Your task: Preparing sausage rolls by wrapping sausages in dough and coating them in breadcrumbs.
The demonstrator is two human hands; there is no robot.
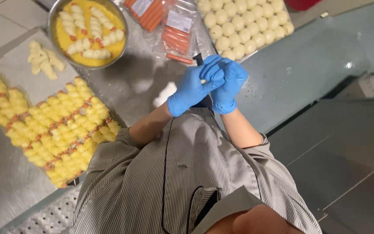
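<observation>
Both hands wear blue gloves and are pressed together above the steel table (291, 73). My left hand (190, 89) and my right hand (229, 84) close around a small pale piece of dough (203, 81), of which only a sliver shows between the fingers. A dark handle-like object (198, 58) pokes out just beyond the fingertips. Whether a sausage is inside the dough is hidden.
Far left is a metal bowl (124, 41) of yellow coating holding several dough-wrapped sausages. Left lies a tray (5, 186) with rows of yellow-coated wrapped sausages, and several plain ones (44, 58). Sausage packets (172, 28) and rows of dough balls (243, 24) lie ahead.
</observation>
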